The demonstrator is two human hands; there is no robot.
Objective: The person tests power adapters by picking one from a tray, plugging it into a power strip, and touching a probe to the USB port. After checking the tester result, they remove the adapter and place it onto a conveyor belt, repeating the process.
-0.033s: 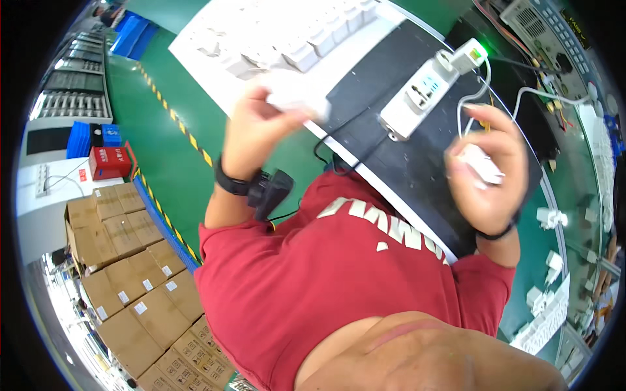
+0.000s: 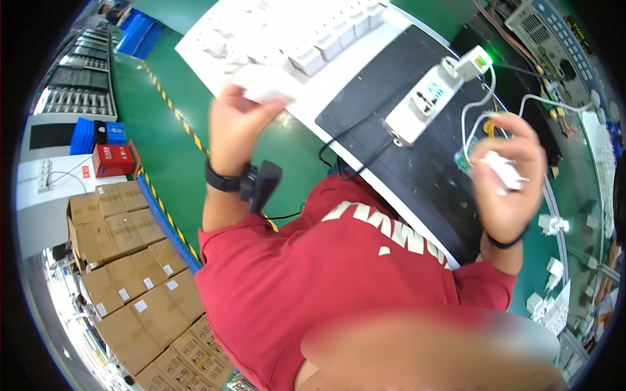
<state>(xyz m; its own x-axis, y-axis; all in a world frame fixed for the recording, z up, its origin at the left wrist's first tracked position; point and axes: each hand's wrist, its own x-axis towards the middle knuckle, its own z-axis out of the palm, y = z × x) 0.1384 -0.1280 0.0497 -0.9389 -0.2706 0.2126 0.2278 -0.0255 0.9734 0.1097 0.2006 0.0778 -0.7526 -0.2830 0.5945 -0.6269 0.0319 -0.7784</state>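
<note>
Left hand [image 2: 236, 129] farther left, boxes [image 2: 135, 277] closed

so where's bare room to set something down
Black mat between the power strip and the red shirt; also a patch between the strip and white blocks, above the black cables. Crowded: among those blocks, and around the right hand and white cable.

On the view's clock face, the power strip [image 2: 405, 124] lies on the mat [image 2: 420, 176] toward 2 o'clock, an adapter [image 2: 474, 62] at its upper end. Rows of plugs [image 2: 329, 47] stand on the table [image 2: 313, 98] at 12, beside the mat; the left hand [image 2: 241, 127] is at 10:30, the right hand [image 2: 512, 176] at 3. Cardboard boxes [image 2: 143, 280] are stacked at 8 o'clock.
</note>
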